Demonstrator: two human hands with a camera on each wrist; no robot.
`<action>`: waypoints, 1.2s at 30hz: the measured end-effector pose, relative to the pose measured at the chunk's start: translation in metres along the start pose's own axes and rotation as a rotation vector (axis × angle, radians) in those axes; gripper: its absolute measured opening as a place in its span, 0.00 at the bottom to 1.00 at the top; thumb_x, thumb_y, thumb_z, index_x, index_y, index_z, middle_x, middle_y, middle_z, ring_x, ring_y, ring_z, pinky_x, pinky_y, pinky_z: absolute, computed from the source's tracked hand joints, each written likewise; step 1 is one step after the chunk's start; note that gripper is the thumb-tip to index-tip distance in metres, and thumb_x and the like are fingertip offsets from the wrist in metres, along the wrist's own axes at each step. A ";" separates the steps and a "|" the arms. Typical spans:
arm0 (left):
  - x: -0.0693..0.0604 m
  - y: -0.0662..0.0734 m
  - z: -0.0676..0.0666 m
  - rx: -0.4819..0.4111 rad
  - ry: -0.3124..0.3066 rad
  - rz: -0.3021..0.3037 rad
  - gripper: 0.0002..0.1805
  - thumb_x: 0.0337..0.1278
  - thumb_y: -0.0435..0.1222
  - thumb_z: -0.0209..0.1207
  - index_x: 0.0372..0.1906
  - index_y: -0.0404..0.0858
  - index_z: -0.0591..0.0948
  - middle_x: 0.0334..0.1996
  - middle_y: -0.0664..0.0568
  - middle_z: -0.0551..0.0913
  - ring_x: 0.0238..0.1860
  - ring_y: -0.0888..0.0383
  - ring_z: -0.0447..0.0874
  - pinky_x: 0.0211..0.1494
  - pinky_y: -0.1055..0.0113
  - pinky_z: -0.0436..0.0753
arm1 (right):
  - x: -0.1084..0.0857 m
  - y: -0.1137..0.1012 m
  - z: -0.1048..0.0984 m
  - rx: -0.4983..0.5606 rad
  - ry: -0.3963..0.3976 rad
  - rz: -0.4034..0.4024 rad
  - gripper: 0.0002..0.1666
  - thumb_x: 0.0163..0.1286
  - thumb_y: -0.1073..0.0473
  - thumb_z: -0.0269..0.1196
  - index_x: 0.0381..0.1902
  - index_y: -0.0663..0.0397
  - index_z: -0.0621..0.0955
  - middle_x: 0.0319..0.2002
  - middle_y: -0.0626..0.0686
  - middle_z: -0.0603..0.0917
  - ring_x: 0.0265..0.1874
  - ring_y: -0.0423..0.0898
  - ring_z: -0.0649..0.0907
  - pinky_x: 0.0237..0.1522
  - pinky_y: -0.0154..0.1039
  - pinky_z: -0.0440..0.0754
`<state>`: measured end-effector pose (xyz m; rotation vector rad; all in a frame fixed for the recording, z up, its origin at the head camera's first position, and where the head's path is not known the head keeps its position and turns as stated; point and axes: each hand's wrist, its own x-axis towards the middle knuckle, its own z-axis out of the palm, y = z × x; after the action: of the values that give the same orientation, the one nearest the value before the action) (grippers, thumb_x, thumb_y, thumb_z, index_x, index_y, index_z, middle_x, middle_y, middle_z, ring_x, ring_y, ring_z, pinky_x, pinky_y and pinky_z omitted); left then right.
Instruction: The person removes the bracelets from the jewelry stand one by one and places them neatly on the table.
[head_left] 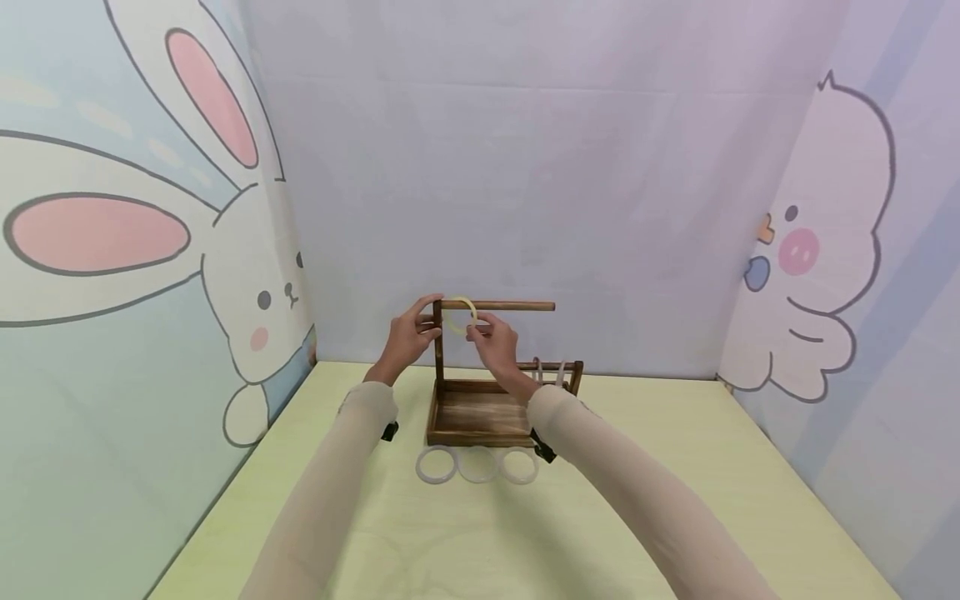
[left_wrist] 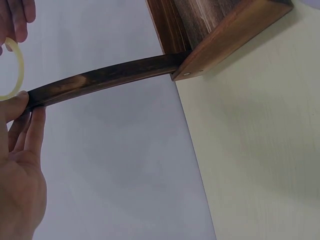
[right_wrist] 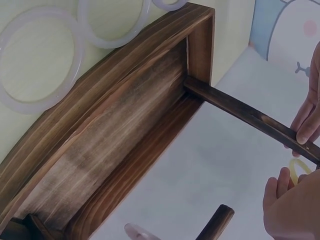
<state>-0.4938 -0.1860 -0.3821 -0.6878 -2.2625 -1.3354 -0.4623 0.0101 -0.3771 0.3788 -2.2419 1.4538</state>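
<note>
The step in hand looks like putting the yellow bangle point(head_left: 473, 309) on the upper bar point(head_left: 517, 306) of a dark wooden bangle stand. The right hand point(head_left: 495, 342) pinches the bangle's right edge, and the bangle is at the bar's left end, just beside the upright post point(head_left: 438, 358); it appears to be around the bar, though the overlap leaves this uncertain. The left hand point(head_left: 411, 337) grips the top of that post between thumb and fingers, probably to steady it. On the right, two pale bangles point(head_left: 561, 373) hang on the lower bar point(head_left: 550, 366). Three more translucent bangles point(head_left: 437, 480) lie in a row on the table, near side of the tray base point(head_left: 480, 440). The next move likely calls for letting the yellow bangle settle on the bar, then releasing it without tipping the stand.
</note>
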 end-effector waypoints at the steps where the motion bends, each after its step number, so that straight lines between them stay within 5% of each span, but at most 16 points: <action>1: 0.000 0.000 0.000 -0.002 0.001 -0.002 0.40 0.64 0.20 0.65 0.75 0.54 0.72 0.56 0.34 0.85 0.59 0.42 0.86 0.58 0.54 0.88 | 0.000 0.000 -0.002 0.000 0.002 0.007 0.21 0.77 0.60 0.65 0.64 0.60 0.82 0.42 0.60 0.91 0.41 0.52 0.92 0.52 0.51 0.89; 36: 0.000 0.001 0.002 0.002 -0.005 -0.016 0.41 0.63 0.20 0.65 0.76 0.55 0.72 0.59 0.34 0.84 0.58 0.41 0.86 0.58 0.52 0.88 | -0.003 0.022 -0.053 -0.037 0.026 0.045 0.21 0.77 0.60 0.65 0.64 0.60 0.82 0.44 0.62 0.91 0.44 0.57 0.91 0.49 0.53 0.90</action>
<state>-0.4941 -0.1840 -0.3824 -0.6749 -2.2770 -1.3405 -0.4586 0.0679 -0.3772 0.2986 -2.2672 1.4289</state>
